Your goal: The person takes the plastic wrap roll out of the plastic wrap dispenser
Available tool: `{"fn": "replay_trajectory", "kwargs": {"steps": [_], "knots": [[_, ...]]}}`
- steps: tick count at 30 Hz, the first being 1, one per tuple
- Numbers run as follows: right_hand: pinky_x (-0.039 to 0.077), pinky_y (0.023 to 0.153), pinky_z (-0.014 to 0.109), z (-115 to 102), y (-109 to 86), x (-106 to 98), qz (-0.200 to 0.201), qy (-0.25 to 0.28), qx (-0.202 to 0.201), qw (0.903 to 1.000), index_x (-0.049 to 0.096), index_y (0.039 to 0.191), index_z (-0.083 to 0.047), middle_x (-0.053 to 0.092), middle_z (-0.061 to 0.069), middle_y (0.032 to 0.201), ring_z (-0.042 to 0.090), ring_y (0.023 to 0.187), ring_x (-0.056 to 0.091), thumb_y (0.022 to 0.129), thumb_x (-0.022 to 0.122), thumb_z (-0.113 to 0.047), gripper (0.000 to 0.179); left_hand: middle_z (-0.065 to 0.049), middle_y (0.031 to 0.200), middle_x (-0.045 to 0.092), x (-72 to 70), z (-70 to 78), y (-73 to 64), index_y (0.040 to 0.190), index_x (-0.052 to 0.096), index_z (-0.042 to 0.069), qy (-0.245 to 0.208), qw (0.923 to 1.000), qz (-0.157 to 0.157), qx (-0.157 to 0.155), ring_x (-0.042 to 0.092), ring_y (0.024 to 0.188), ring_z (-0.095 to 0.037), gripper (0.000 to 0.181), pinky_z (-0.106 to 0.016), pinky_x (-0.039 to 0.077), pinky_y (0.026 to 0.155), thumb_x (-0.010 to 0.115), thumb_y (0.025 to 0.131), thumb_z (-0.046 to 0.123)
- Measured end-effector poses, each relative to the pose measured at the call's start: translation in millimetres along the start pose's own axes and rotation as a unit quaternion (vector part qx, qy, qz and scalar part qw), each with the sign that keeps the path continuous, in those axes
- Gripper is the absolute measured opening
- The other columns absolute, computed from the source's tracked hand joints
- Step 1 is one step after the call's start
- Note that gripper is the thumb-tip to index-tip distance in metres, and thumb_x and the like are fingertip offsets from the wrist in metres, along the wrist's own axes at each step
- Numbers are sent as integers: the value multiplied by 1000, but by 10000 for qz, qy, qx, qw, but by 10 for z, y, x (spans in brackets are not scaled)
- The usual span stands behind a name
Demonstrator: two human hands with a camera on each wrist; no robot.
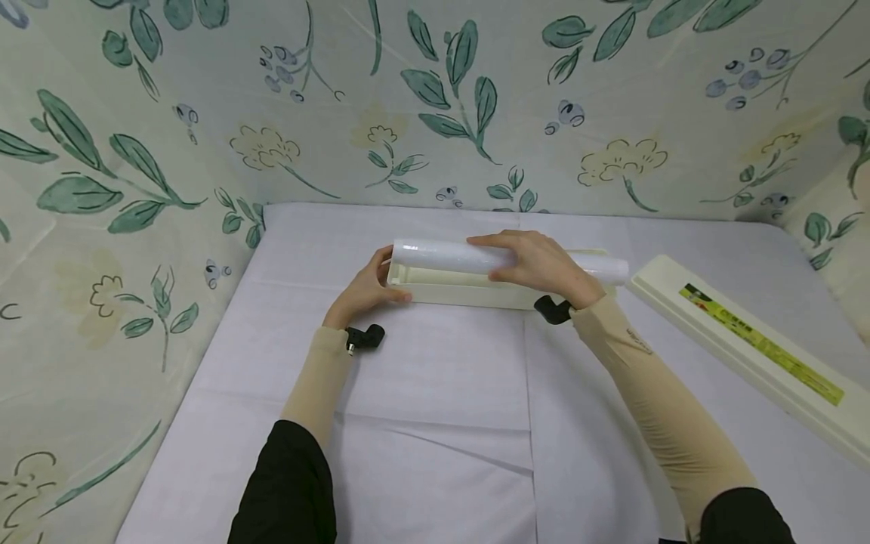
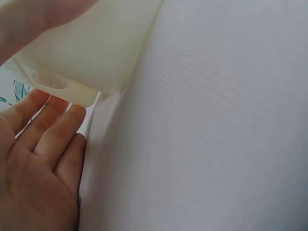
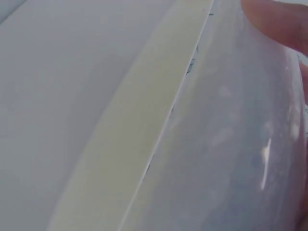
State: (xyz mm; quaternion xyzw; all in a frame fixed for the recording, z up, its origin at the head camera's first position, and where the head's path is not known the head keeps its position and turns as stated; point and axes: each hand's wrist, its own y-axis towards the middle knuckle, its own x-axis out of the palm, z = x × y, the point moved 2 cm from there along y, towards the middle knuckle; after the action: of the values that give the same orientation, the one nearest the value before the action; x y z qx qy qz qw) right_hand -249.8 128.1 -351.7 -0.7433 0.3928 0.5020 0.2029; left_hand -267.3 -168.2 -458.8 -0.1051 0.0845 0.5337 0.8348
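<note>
A glossy roll of cling film [image 1: 435,255] lies lengthwise over a long cream dispenser box [image 1: 462,293], its right end reaching past the box. From above, my right hand [image 1: 537,261] grips the roll, thumb at the near side and fingers across the far side. In the right wrist view the film roll [image 3: 231,125] fills much of the picture beside the box's wall [image 3: 125,120]. My left hand [image 1: 370,287] holds the box's left end, thumb on the front wall. Fingertips of the left hand [image 2: 43,154] touch the end edge of the box [image 2: 96,57] in the left wrist view.
A long cream lid [image 1: 748,355] with a yellow-green label lies slantwise on the right, its far end close to the box. White cloth [image 1: 435,423] with fold creases covers the table. Behind it hangs a leaf-patterned curtain [image 1: 326,98].
</note>
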Motion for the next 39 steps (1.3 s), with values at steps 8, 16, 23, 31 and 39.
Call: {"fn": "replay_trajectory", "kwargs": {"steps": [8, 16, 23, 31, 39], "knots": [[40, 96, 50, 56, -46, -35, 9, -30, 180, 9998, 52, 139, -24, 55, 12, 134, 30, 119, 52, 82, 77, -20, 63, -9, 151, 32, -18, -24, 20, 151, 19, 15, -29, 10000, 68, 16, 32, 136, -23, 104, -42, 25, 109, 83, 70, 6], [40, 95, 51, 108, -119, -83, -17, -17, 359, 9994, 51, 140, -26, 52, 11, 137, 30, 120, 51, 83, 76, -22, 63, -9, 151, 31, -22, -42, 44, 150, 19, 13, -51, 9999, 43, 88, 33, 135, -22, 103, -43, 26, 109, 83, 70, 5], [36, 99, 52, 147, -179, -103, -22, 32, 479, 9988, 52, 140, -26, 51, 10, 139, 31, 124, 47, 83, 76, -21, 62, -12, 149, 35, -20, -51, 38, 151, 18, 14, -111, 9999, 30, 56, 38, 132, -25, 103, -45, 30, 106, 82, 71, 6], [35, 100, 52, 184, -228, -112, -6, 61, 614, 9981, 53, 139, -24, 51, 9, 139, 31, 125, 47, 81, 76, -20, 62, -11, 149, 34, -4, -24, 11, 151, 18, 15, -80, 10000, 42, 11, 38, 131, -24, 103, -44, 30, 106, 82, 71, 5], [35, 101, 52, 247, -283, -128, 73, 41, 621, 9980, 54, 138, -22, 51, 8, 139, 32, 127, 45, 80, 77, -19, 62, -13, 151, 31, -10, -14, 9, 152, 16, 13, -70, 10000, 19, 34, 35, 134, -26, 105, -46, 28, 107, 82, 71, 5]]}}
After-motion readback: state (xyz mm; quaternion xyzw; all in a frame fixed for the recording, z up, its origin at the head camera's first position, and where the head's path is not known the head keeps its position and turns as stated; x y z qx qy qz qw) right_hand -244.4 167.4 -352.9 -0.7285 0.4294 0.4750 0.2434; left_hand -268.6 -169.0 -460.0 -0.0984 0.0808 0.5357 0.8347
